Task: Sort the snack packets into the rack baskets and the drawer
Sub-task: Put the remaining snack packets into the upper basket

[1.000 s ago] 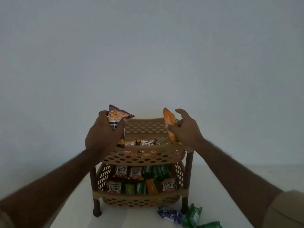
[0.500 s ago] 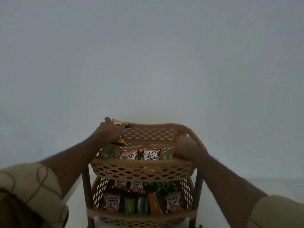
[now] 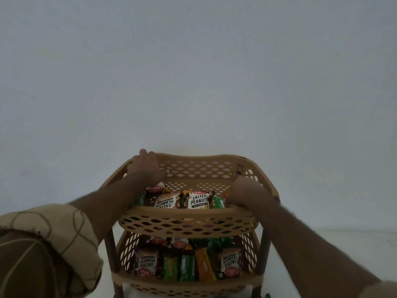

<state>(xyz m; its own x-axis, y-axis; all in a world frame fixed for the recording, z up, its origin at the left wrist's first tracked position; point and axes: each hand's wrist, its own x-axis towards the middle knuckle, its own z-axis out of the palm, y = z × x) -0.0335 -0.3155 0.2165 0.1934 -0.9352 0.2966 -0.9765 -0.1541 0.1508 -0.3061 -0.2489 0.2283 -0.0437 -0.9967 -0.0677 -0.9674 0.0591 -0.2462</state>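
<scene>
A tan plastic rack stands in front of me with two perforated baskets. Both my hands are inside the top basket (image 3: 187,211). My left hand (image 3: 146,168) is at its back left corner, closed over a salted peanuts packet (image 3: 155,188) whose lower end shows under the palm. My right hand (image 3: 245,190) is curled at the right side; a sliver of the orange packet (image 3: 227,194) shows beside it, its fingers hidden. Two more peanut packets (image 3: 198,201) and a green packet (image 3: 218,202) lie along the front of that basket.
The lower basket (image 3: 182,282) holds several peanut, green and orange packets in rows. Dark brown legs (image 3: 263,254) carry the rack on a white surface. A plain pale wall rises close behind. A green packet's tip (image 3: 267,295) shows at the bottom right.
Both hands have come down from above the rack into the top basket, carrying the peanut packet and the orange packet. My view has moved closer and lower to the rack.
</scene>
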